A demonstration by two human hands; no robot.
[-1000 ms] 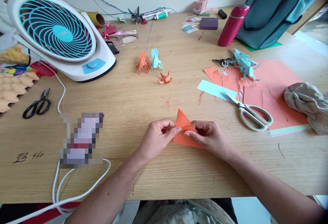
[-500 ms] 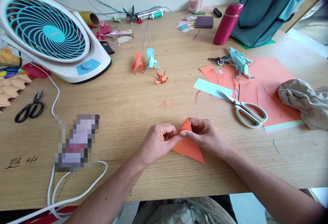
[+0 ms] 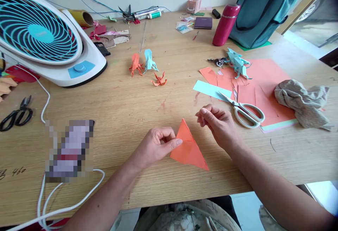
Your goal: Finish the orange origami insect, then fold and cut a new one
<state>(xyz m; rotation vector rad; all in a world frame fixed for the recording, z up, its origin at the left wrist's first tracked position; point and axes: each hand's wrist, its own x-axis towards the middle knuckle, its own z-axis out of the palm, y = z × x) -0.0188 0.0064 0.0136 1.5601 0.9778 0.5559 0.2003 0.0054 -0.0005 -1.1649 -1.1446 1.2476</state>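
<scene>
Since a moment earlier, the right hand (image 3: 220, 127) had let go of the folded orange paper (image 3: 188, 148) and lifted just above and to the right of it, no longer touching. It hovered with fingers loosely curled inward, holding nothing, wrist angled toward the white-handled scissors (image 3: 244, 110) nearby. The left hand (image 3: 155, 145) pinched the paper's left edge between thumb and forefinger, other fingers tucked under. The paper was a flat, crisp triangle with a sharp upper tip and a visible crease, lying on the pale wood-grain table (image 3: 132, 107) near its front edge. Farther back stood small folded paper figures, orange (image 3: 135, 64) and pale blue (image 3: 149, 61). Smooth orange sheets (image 3: 264, 83) and a crumpled beige cloth (image 3: 301, 102) lay to the right.
</scene>
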